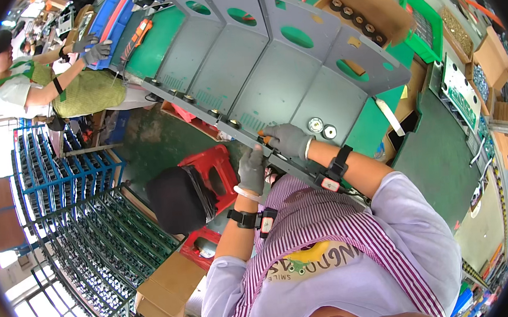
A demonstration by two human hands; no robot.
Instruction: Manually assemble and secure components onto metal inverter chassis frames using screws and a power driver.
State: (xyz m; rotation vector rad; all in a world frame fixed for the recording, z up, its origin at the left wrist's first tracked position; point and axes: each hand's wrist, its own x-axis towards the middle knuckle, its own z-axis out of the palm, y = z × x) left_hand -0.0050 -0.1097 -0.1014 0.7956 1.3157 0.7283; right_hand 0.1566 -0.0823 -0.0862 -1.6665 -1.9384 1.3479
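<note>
Grey sheet-metal housings [278, 90] stand side by side on the green bench, with round holes in their upright far panels. Along their near edge runs a grey lip [192, 106] carrying several small round fittings. My right hand [289, 141], in a grey glove, bends over this lip from the inside, its fingers closed around something small that I cannot make out. From the outer side, my gloved left hand [252, 172] meets the same lip, fingers pressed together; what they pinch is hidden. Two round silver-and-black parts [322, 128] lie inside the housing beside my right hand.
An open cardboard box [364, 7] with several black round parts sits beyond the housings, next to a green crate [425, 26]. Red stools [222, 173] stand lower left, one by a black cushion [176, 200]. Another person [57, 85] works at far left near a blue bin [111, 29].
</note>
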